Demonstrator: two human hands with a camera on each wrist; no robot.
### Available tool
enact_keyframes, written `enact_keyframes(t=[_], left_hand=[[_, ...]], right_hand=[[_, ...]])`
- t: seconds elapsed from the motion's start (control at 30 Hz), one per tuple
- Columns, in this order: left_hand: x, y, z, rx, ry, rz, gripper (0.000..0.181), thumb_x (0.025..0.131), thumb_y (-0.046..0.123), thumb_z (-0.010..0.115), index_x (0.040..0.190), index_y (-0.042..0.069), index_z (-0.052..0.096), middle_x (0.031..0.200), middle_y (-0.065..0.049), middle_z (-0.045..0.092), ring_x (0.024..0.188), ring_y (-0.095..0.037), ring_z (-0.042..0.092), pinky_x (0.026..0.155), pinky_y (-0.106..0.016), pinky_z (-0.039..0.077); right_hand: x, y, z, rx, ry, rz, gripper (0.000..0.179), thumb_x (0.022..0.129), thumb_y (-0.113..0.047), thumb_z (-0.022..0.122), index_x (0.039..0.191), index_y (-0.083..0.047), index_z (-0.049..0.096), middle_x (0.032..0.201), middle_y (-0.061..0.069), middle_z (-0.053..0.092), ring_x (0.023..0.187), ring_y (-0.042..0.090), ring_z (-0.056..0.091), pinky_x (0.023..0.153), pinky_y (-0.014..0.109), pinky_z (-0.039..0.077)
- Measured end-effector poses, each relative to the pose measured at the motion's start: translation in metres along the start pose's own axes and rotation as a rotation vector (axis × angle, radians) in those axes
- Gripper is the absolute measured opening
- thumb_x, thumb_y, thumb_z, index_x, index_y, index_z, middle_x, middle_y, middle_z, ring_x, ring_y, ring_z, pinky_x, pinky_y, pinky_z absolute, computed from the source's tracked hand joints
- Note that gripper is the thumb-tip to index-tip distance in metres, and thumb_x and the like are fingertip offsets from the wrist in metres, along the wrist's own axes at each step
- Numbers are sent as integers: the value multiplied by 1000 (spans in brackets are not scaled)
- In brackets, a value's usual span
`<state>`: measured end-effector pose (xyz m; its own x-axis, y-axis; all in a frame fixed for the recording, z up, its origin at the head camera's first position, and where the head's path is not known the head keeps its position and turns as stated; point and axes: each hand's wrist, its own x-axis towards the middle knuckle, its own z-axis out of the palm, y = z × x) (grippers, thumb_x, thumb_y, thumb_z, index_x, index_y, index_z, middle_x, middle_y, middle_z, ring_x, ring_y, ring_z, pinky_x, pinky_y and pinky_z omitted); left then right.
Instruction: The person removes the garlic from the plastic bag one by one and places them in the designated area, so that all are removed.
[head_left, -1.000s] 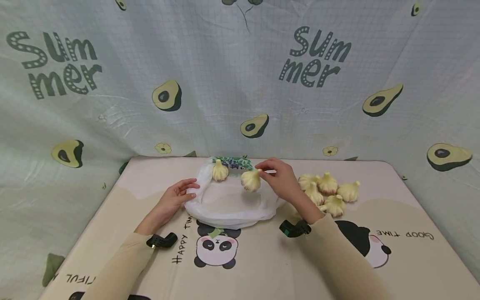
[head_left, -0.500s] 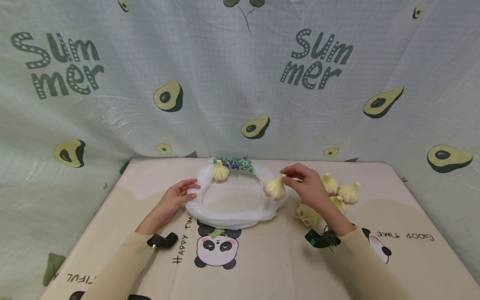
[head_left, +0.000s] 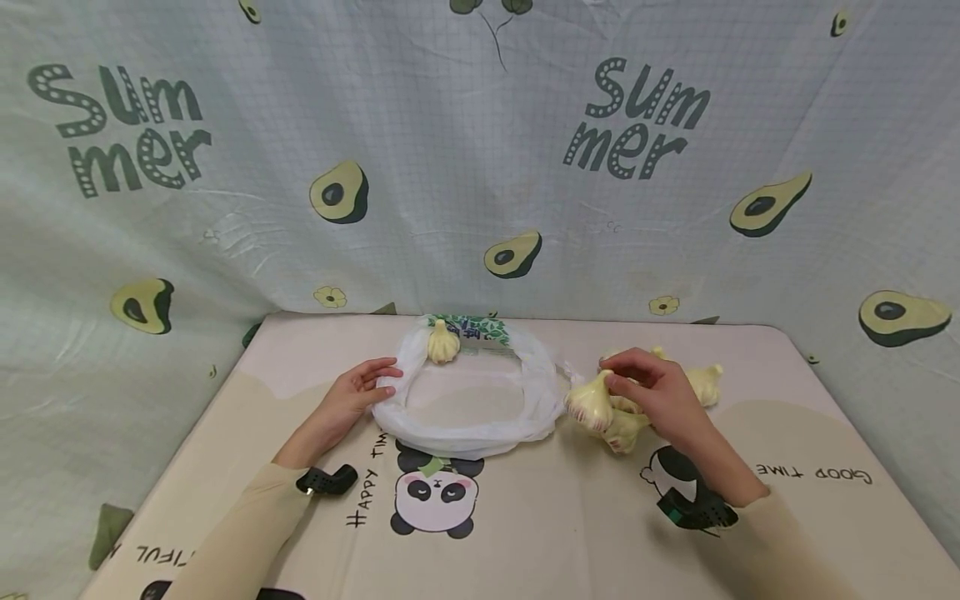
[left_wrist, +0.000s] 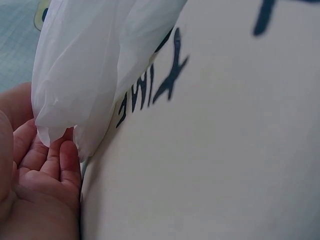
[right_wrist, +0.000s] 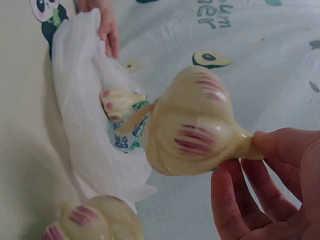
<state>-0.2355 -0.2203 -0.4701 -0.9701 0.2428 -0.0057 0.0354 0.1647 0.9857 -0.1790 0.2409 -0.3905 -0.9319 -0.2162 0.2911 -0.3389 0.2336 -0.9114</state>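
A white plastic bag (head_left: 468,437) lies spread in a ring with its mouth up, green and blue print at the back. My left hand (head_left: 348,404) holds the bag's left rim; in the left wrist view its fingers (left_wrist: 42,155) lie under the bunched plastic. One garlic bulb (head_left: 443,342) sits inside at the back left. To the bag's right, my right hand (head_left: 663,404) pinches another garlic bulb (head_left: 590,405) by its stem. This bulb (right_wrist: 187,125) hangs above the other bulbs, outside the bag, as the right wrist view shows.
Several more garlic bulbs lie right of the bag, partly hidden by my right hand; one bulb (head_left: 624,432) is nearest the front, another bulb (head_left: 705,385) farthest right. A printed curtain (head_left: 420,167) hangs behind the table (head_left: 525,533).
My right hand has carried the garlic bulb from over the bag's mouth rightward and lower, to the loose bulbs. My left hand and the bulb in the bag have stayed in place.
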Motion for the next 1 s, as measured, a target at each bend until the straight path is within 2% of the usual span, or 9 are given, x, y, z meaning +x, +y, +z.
enact_keyframes(t=[0.17,0.37,0.53,0.73,1.0], left_hand=[[0,0,0,-3,2,-1,54,94,1,65,144,-3,44,131,-24,56,118,-23,51,90,-15,43],[1,0,0,2,0,-3,55,94,1,65,144,-3,44,132,-24,56,119,-22,51,91,-15,43],[0,0,0,8,0,-4,55,94,1,64,144,-3,43,133,-24,55,120,-22,51,92,-14,42],[0,1,0,9,2,-10,54,94,1,64,145,-2,43,133,-23,55,122,-24,51,92,-14,42],[0,0,0,6,7,-3,54,95,1,64,144,-2,43,132,-23,56,119,-20,52,92,-14,42]], right_hand=[[-13,-2,-12,-9,0,9,17,95,-4,66,110,3,69,103,-3,66,88,11,63,74,28,56],[-31,-3,-26,-65,-2,17,19,96,-2,63,113,8,66,106,-4,66,93,7,60,75,22,54],[-44,-1,-40,-74,-8,4,18,95,2,63,112,7,67,107,-1,67,97,8,61,75,22,53],[-57,2,-62,-64,-11,7,20,94,8,61,113,8,66,108,0,68,94,8,64,74,24,55],[-72,9,-90,-228,22,32,20,95,5,61,114,6,66,107,-7,66,85,10,62,68,23,53]])
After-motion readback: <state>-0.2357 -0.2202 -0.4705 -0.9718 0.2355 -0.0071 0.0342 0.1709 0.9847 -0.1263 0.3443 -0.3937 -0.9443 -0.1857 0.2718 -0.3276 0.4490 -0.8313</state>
